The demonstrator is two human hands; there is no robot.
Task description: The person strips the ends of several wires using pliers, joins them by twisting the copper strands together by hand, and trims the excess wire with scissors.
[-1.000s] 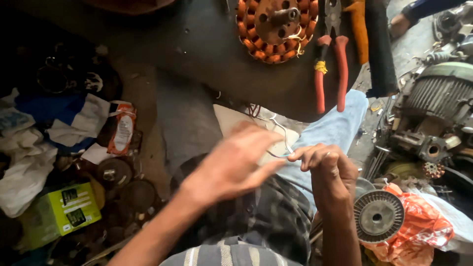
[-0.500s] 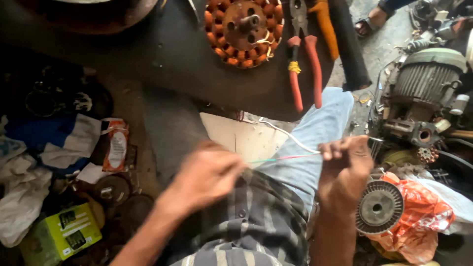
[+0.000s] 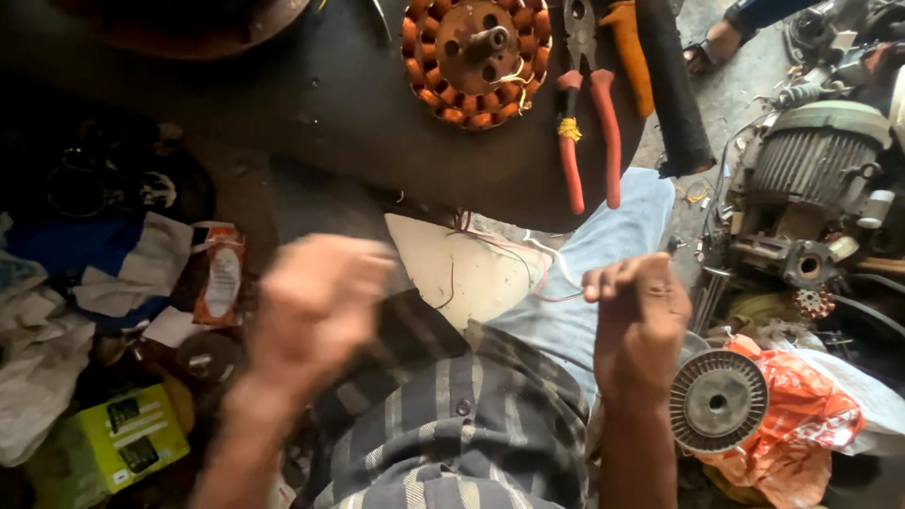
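Thin wires (image 3: 528, 259), dark workbench (image 3: 311, 104) (cluttered floor)

On the dark round tabletop (image 3: 311, 104) lies a copper-wound round stator (image 3: 476, 58), with red-handled pliers (image 3: 586, 123) just beside it. A grey ribbed motor housing (image 3: 809, 162) stands at the right, above a grey grooved metal disc (image 3: 718, 402) resting on orange plastic wrapping (image 3: 801, 424). A yellow-green cardboard box (image 3: 123, 438) sits lower left, near crumpled white cloths (image 3: 38, 377).
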